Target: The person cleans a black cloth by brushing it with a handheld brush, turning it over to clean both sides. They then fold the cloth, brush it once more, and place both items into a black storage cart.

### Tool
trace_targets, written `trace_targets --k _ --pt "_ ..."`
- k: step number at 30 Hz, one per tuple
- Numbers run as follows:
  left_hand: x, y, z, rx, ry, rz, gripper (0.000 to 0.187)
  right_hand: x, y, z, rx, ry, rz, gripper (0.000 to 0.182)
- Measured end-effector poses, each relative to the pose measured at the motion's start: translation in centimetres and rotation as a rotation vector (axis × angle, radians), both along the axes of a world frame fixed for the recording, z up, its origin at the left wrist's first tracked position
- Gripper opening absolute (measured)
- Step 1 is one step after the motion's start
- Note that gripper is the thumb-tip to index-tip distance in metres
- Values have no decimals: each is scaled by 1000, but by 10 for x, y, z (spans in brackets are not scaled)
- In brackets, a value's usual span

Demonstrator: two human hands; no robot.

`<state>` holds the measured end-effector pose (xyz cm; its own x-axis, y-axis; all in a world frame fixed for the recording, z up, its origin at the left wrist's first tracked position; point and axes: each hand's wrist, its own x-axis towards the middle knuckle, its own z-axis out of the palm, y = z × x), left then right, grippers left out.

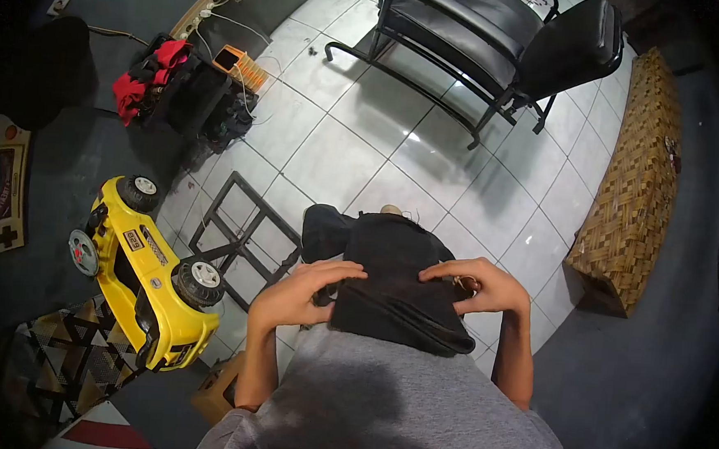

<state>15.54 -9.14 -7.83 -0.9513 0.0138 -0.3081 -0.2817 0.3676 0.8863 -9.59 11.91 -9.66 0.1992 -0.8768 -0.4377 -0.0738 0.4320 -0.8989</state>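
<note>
A folded black cloth [390, 263] lies over my lap, against the front of my grey shirt [399, 391]. Its near edge is creased and bunched toward the right corner. My left hand [302, 293] has the cloth's left side, fingers stretched over the top and thumb at the edge. On the opposite side my right hand [491, 288] mirrors it, fingertips on the fabric and thumb by the right edge. A small brown, shiny thing, like a ring, shows at the right hand's fingers. More dark fabric [324, 232] sticks out beyond the cloth at the left.
A yellow toy car [146, 273] lies at my left, near a black metal frame [248, 234]. Ahead stands a black padded chair [462, 33] on white tiles. A woven box [634, 184] is at the right. Cables and an orange basket [241, 67] sit far left.
</note>
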Motion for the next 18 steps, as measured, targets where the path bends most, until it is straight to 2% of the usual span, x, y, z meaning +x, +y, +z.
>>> trace_targets --k 2,4,7,8,10,11,13,17,18 --pt "2 1 -10 -7 -36 23 53 7 0 -2 -218 -52 -133 43" --pt "9 5 -25 -7 80 152 40 14 2 -10 -188 -41 -215 41" --pt "6 6 -32 20 37 285 30 21 2 -28 -133 32 -345 35" --pt "3 7 -32 18 35 286 30 25 3 -35 -137 40 -471 33" --pt "-5 10 -31 125 -177 458 21 32 -2 -44 -212 138 -673 28" --pt "-7 10 -31 125 -176 458 21 35 -6 -44 -214 139 -673 28" --pt "-9 11 -33 35 -287 469 22 40 -13 -44 133 237 -849 36" --pt "-11 12 -33 156 -278 557 27 36 -24 -33 146 310 -840 36" --pt "-14 14 -30 154 -304 631 28 37 -26 -25 129 272 -853 26"
